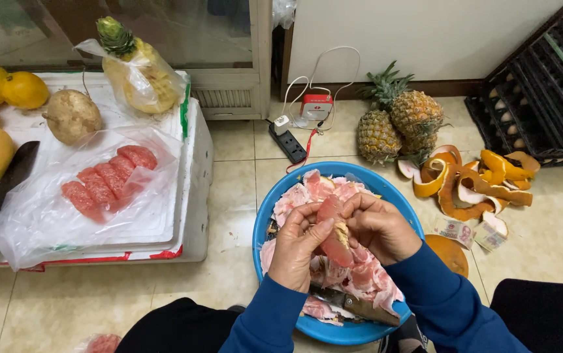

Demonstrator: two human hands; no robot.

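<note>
Two hands are closed on one pomelo segment (335, 230) above the blue basin (263, 216): left hand (296, 246) and right hand (379, 225) flank it, its long axis held upright between them, equally near.

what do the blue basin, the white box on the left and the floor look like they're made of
Basin: likely plastic, with a uniform bright blue colour and a smooth, slightly glossy rim. Box: probably foam, matte white with thick, chipped-looking walls and red tape along the bottom edge. Floor: glazed ceramic tile by the look, cream squares with grout lines and a soft sheen.
</note>
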